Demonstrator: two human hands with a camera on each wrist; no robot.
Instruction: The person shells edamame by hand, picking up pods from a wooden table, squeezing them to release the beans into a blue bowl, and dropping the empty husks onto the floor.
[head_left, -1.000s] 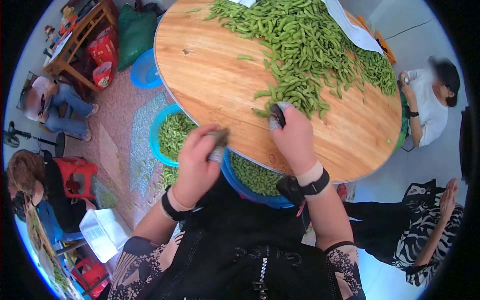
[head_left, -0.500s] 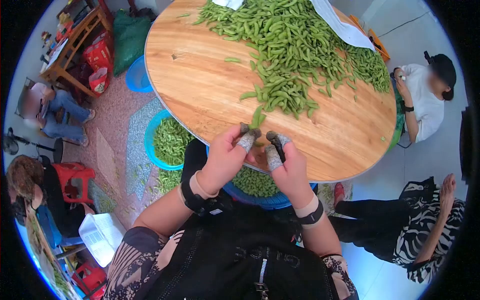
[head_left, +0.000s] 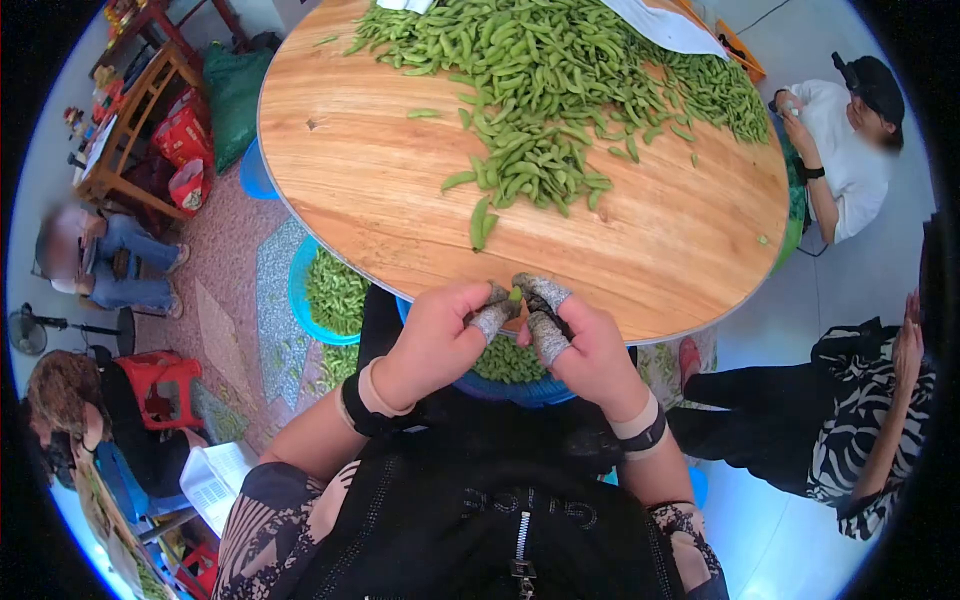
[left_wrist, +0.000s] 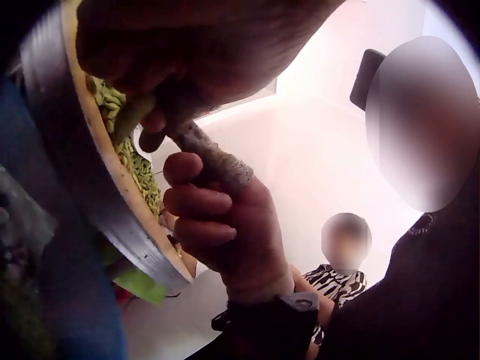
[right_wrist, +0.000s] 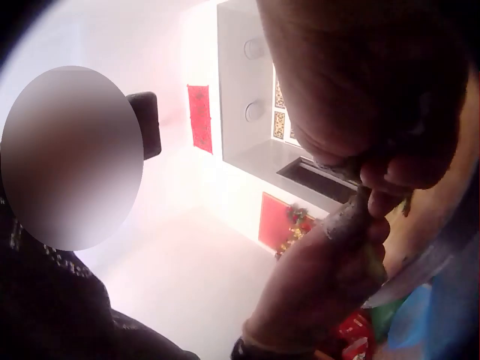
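My left hand (head_left: 430, 335) and right hand (head_left: 590, 350) meet over the near table edge. Between the fingertips they pinch a green soybean pod (head_left: 515, 294), mostly hidden by the fingers. In the left wrist view the pod (left_wrist: 133, 116) pokes out beyond the left fingers. Grey, speckled wrapping covers thumbs and fingertips on both hands. Two pods (head_left: 482, 222) lie on the wood just beyond the hands, apart from the large pile of pods (head_left: 540, 90). Under the hands, a blue basin (head_left: 545, 392) holds shelled green beans (head_left: 508, 362).
The round wooden table (head_left: 350, 150) has a white cloth (head_left: 670, 28) over part of the pile. A turquoise basin (head_left: 300, 300) of green pieces stands on the floor at left. Seated people (head_left: 845, 140) are around the room; a person in zebra print (head_left: 865, 420) is at right.
The hands, apart a second ago with the right at the pile's edge, have come together at a pod. Two pods now lie separate from the pile. The head view has shifted slightly.
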